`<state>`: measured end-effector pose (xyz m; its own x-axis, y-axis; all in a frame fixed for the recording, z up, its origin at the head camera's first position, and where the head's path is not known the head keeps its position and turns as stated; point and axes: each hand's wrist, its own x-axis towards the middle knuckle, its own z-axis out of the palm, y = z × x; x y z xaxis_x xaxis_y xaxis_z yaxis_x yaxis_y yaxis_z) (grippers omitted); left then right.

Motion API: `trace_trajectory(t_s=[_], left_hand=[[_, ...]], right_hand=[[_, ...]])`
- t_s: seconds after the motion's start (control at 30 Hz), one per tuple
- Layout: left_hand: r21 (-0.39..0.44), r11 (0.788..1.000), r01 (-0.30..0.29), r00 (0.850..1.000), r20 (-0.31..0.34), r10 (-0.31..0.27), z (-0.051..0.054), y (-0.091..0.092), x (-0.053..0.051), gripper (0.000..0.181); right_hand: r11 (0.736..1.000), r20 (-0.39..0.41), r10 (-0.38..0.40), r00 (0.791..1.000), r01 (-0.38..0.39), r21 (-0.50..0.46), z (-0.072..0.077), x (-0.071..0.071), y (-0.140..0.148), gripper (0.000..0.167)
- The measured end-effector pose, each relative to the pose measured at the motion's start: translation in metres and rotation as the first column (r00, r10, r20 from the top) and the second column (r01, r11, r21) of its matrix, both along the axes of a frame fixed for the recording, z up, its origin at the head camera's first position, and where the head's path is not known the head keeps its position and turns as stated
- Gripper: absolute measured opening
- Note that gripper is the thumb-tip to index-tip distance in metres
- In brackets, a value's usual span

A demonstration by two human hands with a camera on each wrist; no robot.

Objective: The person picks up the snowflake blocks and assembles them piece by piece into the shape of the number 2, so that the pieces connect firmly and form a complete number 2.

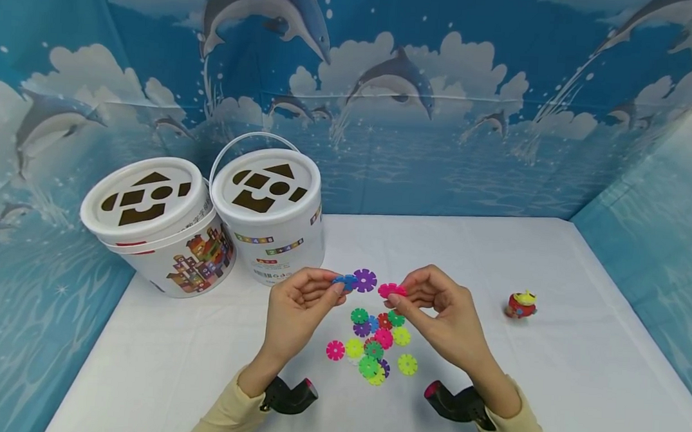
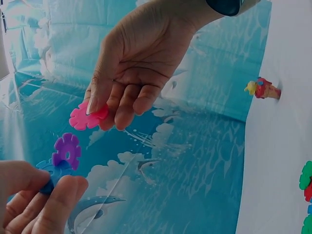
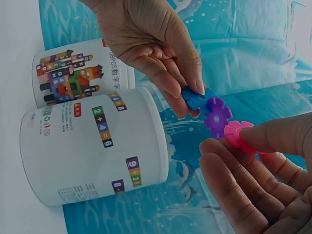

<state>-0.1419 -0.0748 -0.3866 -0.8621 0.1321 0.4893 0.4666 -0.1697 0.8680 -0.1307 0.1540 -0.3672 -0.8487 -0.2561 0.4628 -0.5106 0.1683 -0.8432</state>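
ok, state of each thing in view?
Left hand: pinches blue disc
Right hand: pinches pink disc
Blue disc: joined to purple disc
Purple disc: joined to blue disc
Pink disc: held, apart from purple disc
Other discs: some overlapping
Left bucket: lidded
Right bucket: lidded, handle raised
Toy figure: standing

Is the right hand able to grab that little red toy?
Probably yes: nothing stands between the right hand and the toy. But that hand is pinching a pink disc, so it would likely have to put that down first.
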Motion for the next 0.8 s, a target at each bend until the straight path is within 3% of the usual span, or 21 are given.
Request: trace_trajectory(t_s=[0.4, 0.57, 0.8], left_hand=[[-0.003, 1.000, 0.006, 1.000, 0.018, -0.006, 0.0007, 0.0019, 0.0019, 0.014], [-0.026, 0.999, -0.019, 1.000, 0.009, 0.019, 0.0003, 0.0017, 0.0019, 0.014], [-0.074, 0.996, -0.051, 0.999, -0.016, 0.049, 0.0009, 0.0019, 0.0015, 0.014]], right_hand=[[0.999, -0.053, -0.034, 0.998, 0.036, 0.038, -0.0021, 0.0004, -0.0008, 0.026], [0.997, -0.103, -0.046, 0.994, 0.051, 0.051, -0.0018, 0.0003, -0.0022, 0.027], [0.996, -0.113, -0.049, 0.992, 0.056, 0.064, -0.0010, -0.0008, -0.0019, 0.029]])
